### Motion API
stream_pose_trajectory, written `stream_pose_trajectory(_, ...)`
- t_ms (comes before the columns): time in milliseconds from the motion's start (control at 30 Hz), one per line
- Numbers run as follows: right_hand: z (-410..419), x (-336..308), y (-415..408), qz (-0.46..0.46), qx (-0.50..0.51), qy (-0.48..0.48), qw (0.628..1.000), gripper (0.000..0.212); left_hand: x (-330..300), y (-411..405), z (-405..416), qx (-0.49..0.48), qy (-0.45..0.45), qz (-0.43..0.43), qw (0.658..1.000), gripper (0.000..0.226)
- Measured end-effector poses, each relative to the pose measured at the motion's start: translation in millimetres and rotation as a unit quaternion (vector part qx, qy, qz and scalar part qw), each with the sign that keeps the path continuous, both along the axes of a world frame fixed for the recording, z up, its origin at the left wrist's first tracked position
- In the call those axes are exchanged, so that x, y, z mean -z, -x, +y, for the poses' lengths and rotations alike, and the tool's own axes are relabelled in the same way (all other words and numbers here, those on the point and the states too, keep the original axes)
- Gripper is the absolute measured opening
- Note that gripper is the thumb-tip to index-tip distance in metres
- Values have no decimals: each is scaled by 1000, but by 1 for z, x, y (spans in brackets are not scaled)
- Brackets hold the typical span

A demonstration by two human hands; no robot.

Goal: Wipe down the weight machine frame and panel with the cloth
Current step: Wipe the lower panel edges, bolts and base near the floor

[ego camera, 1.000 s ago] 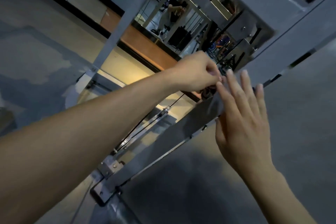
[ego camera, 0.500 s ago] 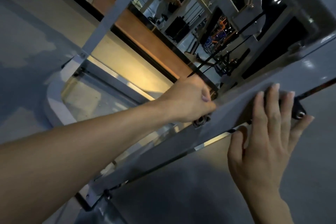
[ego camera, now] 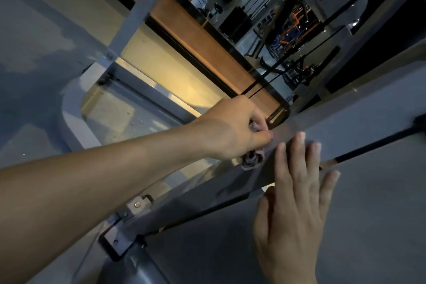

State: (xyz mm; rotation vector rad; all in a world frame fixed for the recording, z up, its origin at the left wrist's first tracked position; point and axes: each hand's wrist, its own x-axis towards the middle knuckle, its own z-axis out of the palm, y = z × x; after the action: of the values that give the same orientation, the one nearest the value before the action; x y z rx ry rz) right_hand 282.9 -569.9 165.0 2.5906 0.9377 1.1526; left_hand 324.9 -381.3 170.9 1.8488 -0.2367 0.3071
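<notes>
1. The cloth is bunched small in your left hand, fingers curled tight around it. Only a crumpled wad shows below your palm, pressed against the upper edge of the slanted grey frame bar.

2. Your right hand lies flat on the same bar just beside the left, fingers straight and spread, thumb hooked toward the bar's lower edge. It holds nothing; it seems to be bracing.

3. The grey panel sits past the bar's lower edge, split by a dark slot. No cloth touches it, so I judge that part yet to be wiped.

4. Risk: with the cloth wadded this tight, little fabric meets metal. You would likely leave streaks, and bare knuckles could rub the surface.

5. Risk: black cables and a small spring run close above your left hand. A loose cloth corner or a fingertip could snag there if the wipe drifts up.

6. Risk: your right fingertips sit near the cloth's likely path; sliding along the bar could bump them.
</notes>
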Motion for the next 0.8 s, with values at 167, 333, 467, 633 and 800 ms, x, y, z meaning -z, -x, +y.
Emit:
stream_pose_trajectory(167, 4, 8, 1, -12, 6, 0, 1000, 77, 25, 1, 6, 22, -63, 63, 996, 19)
stream_pose_trajectory(333, -2, 17, 2, -11, 13, 14, 1000, 81, -22, 9, 13, 55, 51, -18, 997, 17)
stream_pose_trajectory(467, -5, 20, 6, 2, 19, 30, 999, 84, -6, 6, 9, 37, -17, -38, 998, 18)
stream_pose_trajectory(633, -3, 24, 4, -21, 32, 33, 999, 81, 60, 4, 11, 75, -98, 107, 986, 12)
stream_pose_trajectory(800, 0, 28, 3, -51, 41, 27, 997, 78, 9, -9, 5, 61, 52, 5, 997, 15)
